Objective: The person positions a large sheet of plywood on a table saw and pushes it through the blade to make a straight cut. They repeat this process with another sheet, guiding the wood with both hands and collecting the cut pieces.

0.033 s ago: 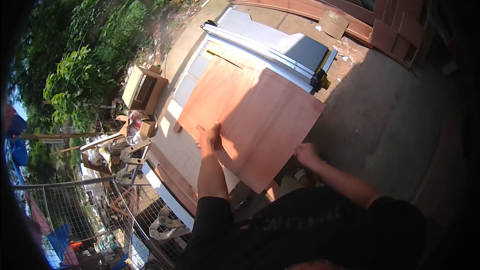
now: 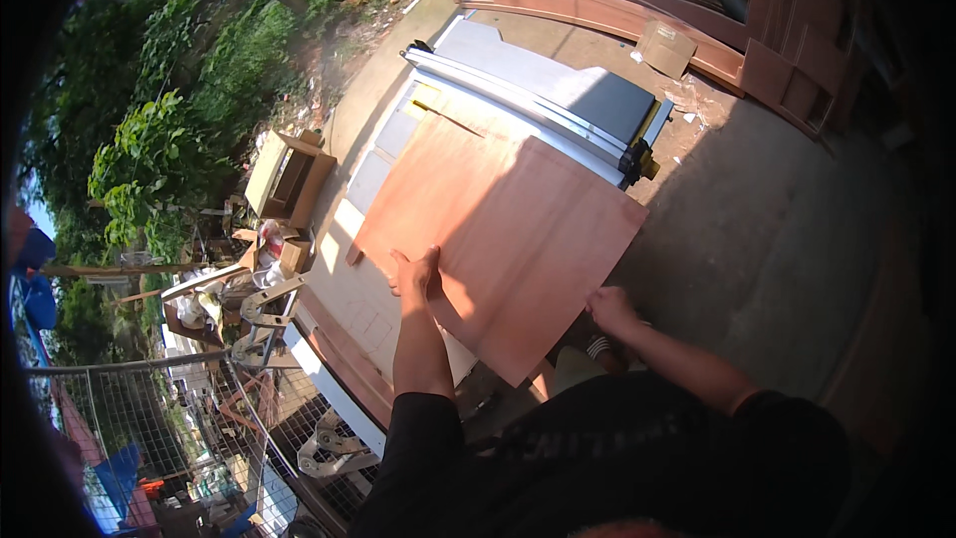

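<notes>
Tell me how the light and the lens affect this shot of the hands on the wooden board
Head view: hard sunlight falls on the reddish plywood board and the saw table; the left hand throws a sharp shadow on the board, and the right hand grips its edge next to shaded concrete. Fisheye bends straight edges, the corners go black, and the greenery at left looks soft and hazy.

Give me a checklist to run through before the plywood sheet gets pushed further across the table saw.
1. Left hand flat on the plywood sheet: ok.
2. Right hand gripping the sheet's near right edge: ok.
3. Far edge of the sheet against the rip fence: cannot tell.
4. Sheet lying flat on the table saw: ok.
5. Blade position relative to the hands: cannot tell, hidden under the sheet.
6. Cardboard box clear of the sheet: ok.
</notes>
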`<state>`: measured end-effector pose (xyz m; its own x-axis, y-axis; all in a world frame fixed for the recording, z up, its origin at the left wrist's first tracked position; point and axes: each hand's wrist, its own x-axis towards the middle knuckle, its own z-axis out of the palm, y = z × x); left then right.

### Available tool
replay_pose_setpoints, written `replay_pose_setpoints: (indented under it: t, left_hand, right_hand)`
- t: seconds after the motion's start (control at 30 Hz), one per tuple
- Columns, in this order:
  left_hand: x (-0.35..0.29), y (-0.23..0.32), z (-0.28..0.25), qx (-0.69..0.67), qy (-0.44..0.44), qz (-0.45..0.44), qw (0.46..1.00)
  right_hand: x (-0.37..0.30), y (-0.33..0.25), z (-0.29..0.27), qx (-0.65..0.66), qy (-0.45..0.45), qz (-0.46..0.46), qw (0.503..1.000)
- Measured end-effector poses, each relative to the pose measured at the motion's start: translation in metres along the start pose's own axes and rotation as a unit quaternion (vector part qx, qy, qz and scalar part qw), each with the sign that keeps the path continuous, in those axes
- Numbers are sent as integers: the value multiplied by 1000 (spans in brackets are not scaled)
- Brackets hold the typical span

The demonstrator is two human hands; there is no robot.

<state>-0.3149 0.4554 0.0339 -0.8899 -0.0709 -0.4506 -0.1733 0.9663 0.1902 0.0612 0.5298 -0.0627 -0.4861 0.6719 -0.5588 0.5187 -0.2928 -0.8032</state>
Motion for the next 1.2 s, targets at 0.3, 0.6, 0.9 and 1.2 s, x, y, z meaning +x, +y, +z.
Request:
replay_pose_setpoints:
  t: [0.3, 0.6, 0.9, 1.2]
  left_hand:
    - [19, -2, 6, 12, 1, -12, 1000]
    - [11, 7, 1, 7, 11, -26, 1000]
    - [22, 11, -1, 29, -4, -36, 999]
    - [24, 15, -5, 38, 0, -34, 999]
  right_hand:
    - [-8, -24, -6, 1, -2, 27, 1000]
    - [0, -21, -2, 1, 1, 20, 1000]
    - [6, -15, 6, 16, 15, 24, 999]
    - [5, -31, 6, 30, 16, 30, 999]
